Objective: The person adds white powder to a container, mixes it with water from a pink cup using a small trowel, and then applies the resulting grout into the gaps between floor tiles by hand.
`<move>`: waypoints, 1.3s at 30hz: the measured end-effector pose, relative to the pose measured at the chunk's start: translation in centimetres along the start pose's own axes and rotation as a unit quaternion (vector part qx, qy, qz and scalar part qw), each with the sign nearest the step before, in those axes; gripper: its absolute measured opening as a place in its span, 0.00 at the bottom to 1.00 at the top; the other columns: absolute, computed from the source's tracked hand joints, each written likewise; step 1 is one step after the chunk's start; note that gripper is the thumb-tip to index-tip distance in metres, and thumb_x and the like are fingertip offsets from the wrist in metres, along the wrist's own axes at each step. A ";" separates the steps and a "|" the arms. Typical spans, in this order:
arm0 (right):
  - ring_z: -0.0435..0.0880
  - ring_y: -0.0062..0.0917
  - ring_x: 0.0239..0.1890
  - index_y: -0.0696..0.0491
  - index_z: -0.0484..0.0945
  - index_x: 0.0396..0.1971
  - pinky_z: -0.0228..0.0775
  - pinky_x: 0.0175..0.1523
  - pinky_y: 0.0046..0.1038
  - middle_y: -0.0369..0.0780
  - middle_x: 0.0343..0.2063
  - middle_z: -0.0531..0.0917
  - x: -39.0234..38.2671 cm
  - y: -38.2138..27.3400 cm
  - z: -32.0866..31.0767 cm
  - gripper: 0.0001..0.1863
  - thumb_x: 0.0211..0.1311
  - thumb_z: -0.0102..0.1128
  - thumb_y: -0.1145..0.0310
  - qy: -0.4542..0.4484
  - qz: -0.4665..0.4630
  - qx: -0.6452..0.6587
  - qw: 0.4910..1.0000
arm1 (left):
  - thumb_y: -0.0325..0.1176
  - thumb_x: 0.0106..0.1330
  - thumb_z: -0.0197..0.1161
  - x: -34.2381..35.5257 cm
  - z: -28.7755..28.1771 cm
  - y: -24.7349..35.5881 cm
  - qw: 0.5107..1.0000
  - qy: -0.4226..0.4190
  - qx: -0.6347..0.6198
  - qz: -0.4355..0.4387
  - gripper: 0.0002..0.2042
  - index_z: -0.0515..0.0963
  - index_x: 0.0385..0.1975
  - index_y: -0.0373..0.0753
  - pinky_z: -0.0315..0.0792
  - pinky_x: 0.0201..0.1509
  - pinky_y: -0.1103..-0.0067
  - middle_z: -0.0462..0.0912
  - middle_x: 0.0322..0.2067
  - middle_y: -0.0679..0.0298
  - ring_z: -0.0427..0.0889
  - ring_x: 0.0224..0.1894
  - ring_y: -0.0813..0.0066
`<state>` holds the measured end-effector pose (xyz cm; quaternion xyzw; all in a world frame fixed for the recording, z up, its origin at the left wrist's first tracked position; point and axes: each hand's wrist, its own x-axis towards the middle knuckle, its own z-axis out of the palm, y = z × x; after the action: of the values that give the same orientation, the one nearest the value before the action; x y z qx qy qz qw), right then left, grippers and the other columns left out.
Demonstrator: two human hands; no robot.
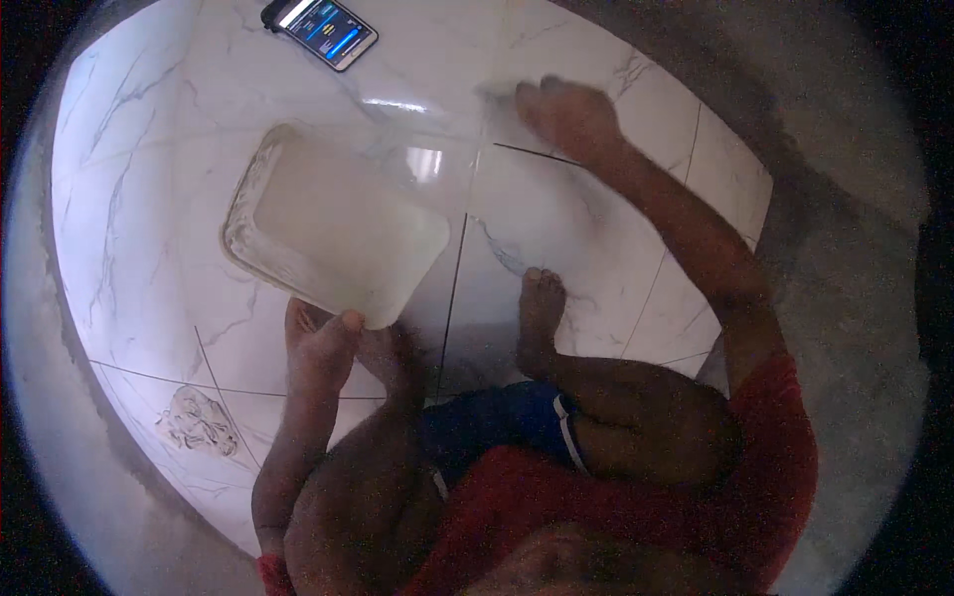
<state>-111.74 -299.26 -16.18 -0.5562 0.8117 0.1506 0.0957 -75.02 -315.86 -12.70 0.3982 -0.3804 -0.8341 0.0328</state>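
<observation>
My left hand grips the near rim of a shallow off-white tray with rounded corners, its thumb over the edge. Whitish streaks run along the tray's left side wall, and the tray seems tilted above the tiles. Off to the right, my right hand is stretched far forward over the floor, its back up and its fingers curled under. Whatever those fingers may hold is hidden beneath them.
White marble-patterned tiles cover the floor, bordered by grey ground. A lit phone lies at the far edge. Crumpled whitish material lies at the left. My bare foot rests right of the tray.
</observation>
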 end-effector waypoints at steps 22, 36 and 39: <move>0.82 0.37 0.44 0.61 0.81 0.36 0.73 0.51 0.40 0.45 0.39 0.83 11.9 5.9 -3.1 0.17 0.69 0.51 0.62 0.059 0.261 -0.020 0.963 | 0.42 0.50 0.76 1.2 -1.9 -1.3 1.000 0.008 -0.027 -0.007 0.41 0.65 0.60 0.28 0.68 0.63 0.67 0.77 0.55 0.55 0.77 0.56 0.62; 0.83 0.39 0.45 0.59 0.82 0.41 0.75 0.51 0.43 0.49 0.40 0.84 10.9 3.1 -3.7 0.20 0.65 0.55 0.56 -0.064 0.229 0.016 0.971 | 0.39 0.49 0.78 0.8 -1.4 -0.7 0.999 -0.009 -0.046 0.021 0.34 0.71 0.54 0.29 0.73 0.55 0.74 0.81 0.47 0.58 0.80 0.48 0.69; 0.85 0.40 0.42 0.57 0.83 0.38 0.77 0.47 0.43 0.47 0.38 0.85 9.6 2.6 -2.0 0.19 0.65 0.54 0.55 -0.032 0.186 -0.002 0.982 | 0.36 0.51 0.76 0.7 -2.1 -0.9 0.999 -0.017 -0.031 0.015 0.31 0.71 0.53 0.29 0.73 0.54 0.74 0.82 0.46 0.58 0.81 0.48 0.70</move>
<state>-117.61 -307.46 -17.08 -0.3908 0.8970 0.1852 0.0911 -73.83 -316.69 -14.58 0.3769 -0.3611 -0.8514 0.0514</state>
